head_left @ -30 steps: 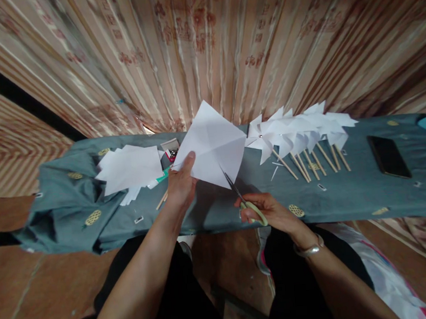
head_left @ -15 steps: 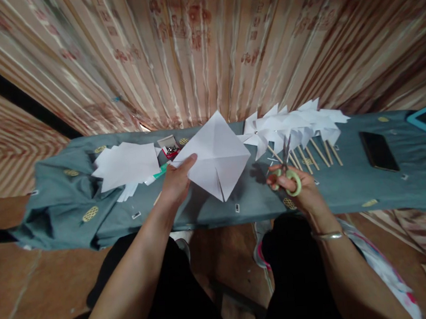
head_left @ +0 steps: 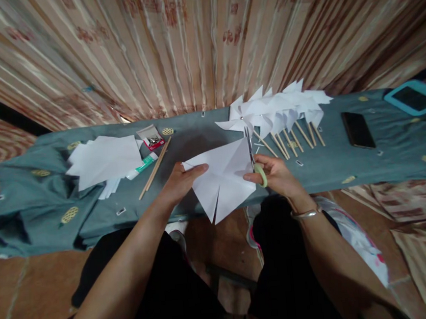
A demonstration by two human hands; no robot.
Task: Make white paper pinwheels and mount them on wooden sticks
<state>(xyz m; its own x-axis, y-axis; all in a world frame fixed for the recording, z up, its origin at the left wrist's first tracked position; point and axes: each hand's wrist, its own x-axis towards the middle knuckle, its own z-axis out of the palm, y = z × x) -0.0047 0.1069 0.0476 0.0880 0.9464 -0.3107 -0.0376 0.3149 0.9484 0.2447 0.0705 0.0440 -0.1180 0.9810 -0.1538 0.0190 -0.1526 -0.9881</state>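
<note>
A square sheet of white paper (head_left: 223,173), creased and with one slit running in from its lower corner, is held over the front of the table. My left hand (head_left: 183,181) grips its left corner, thumb on top. With my right hand (head_left: 273,174) I hold scissors (head_left: 260,174) with pale green handles, their blades pointing up beside the paper's right edge. The right fingers also touch or lie very near the sheet's right corner. Whether the blades have paper between them I cannot tell.
Paper pinwheels (head_left: 268,116) on sticks lie in a row at the back right. A phone (head_left: 358,129) and a blue-framed tablet (head_left: 414,97) are farther right. On the left are a paper stack (head_left: 105,158), a box of pins (head_left: 151,137), a green-white tube (head_left: 143,165) and wooden sticks (head_left: 155,168).
The paper has turned and come lower in my left hand. My right hand has brought the scissors left, up to the paper's right side. The view has shifted.
</note>
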